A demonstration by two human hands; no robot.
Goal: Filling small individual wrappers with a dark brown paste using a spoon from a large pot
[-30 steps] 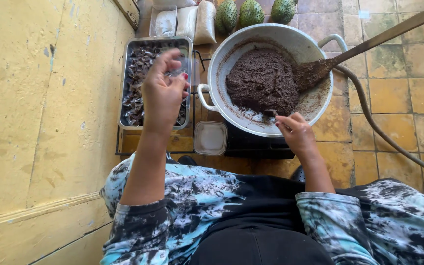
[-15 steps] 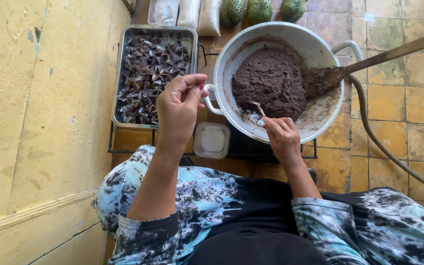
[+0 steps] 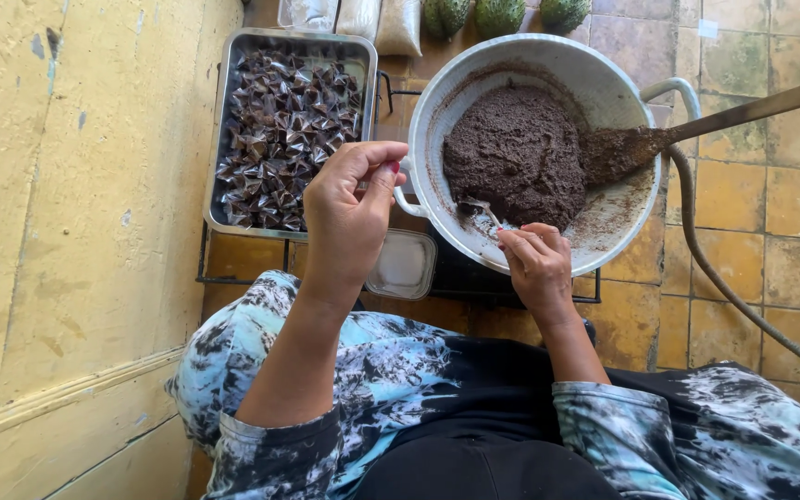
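Note:
My left hand hovers between the metal tray and the big white pot, thumb and fingers pinched together; what they pinch is hidden. The tray holds several small dark wrapped triangular sweets. My right hand grips a metal spoon at the pot's near rim, its bowl touching the dark brown paste heaped inside. A wooden spatula smeared with paste leans in the pot, handle pointing right.
A small clear plastic container sits below the pot on a black wire rack. A yellow wall fills the left. A hose curves over the tiled floor at right. Green fruits and bags lie at top.
My left hand has drawn back from above the tray toward the pot's handle. My right hand has moved slightly with the spoon at the pot's rim. The camera has shifted closer.

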